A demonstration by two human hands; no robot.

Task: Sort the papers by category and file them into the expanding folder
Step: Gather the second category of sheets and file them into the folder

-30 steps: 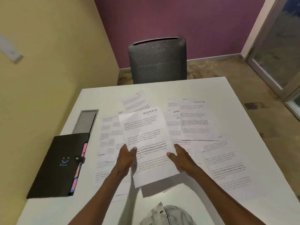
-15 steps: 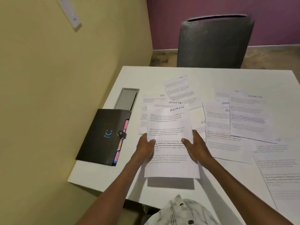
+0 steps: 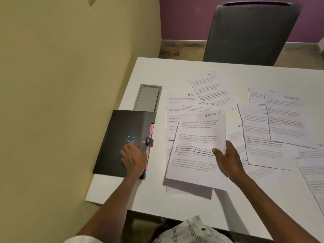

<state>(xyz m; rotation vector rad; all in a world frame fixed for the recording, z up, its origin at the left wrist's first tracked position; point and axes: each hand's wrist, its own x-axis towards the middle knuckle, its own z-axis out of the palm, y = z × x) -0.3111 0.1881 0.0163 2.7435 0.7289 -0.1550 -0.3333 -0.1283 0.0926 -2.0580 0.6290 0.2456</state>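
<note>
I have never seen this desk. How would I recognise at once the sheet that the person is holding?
Start at the black expanding folder near the left edge of the white table. Just to its right, the right hand holds one sheet raised above the scattered papers. Unlike its neighbours marked HR or SPORTS, it has ADMIN handwritten at its top.

A white table (image 3: 219, 204) is seen against a yellow wall (image 3: 70, 85). A grey flap (image 3: 148, 98) is set into the table top near the wall. A dark grey chair (image 3: 250, 32) is placed at the far side of the table. A purple wall (image 3: 184, 16) and a brown floor (image 3: 182, 50) are seen behind the chair.
</note>
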